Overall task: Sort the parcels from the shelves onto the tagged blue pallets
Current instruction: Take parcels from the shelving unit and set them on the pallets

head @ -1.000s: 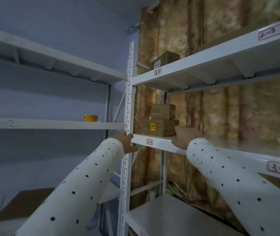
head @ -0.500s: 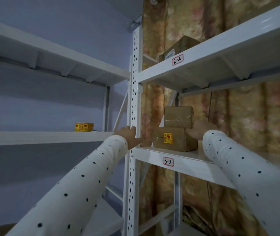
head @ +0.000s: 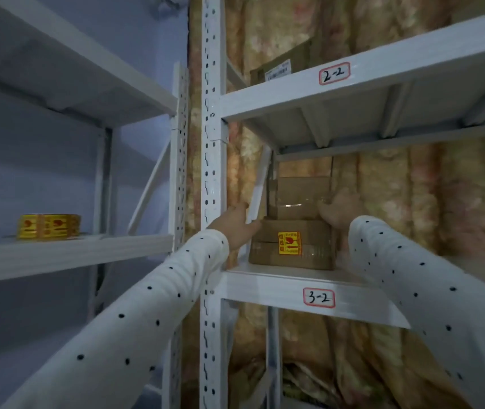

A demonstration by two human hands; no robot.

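Two cardboard parcels are stacked on the white shelf tagged 3-2. The lower parcel bears a yellow and red sticker. The smaller upper parcel rests on it. My left hand reaches past the upright post to the stack's left side, fingers extended by the lower parcel's top left corner. My right hand lies flat against the right side of the upper parcel. Neither parcel is lifted. A third parcel with a white label stands on the shelf tagged 2-2.
A perforated white upright post stands between my arms. On the left rack's shelf sits a yellow tape roll. A floral curtain hangs behind the right rack. A diagonal brace crosses beside the parcels.
I have come closer to the rack. Both hands moved forward and up from the shelf edge to either side of the stacked parcels.
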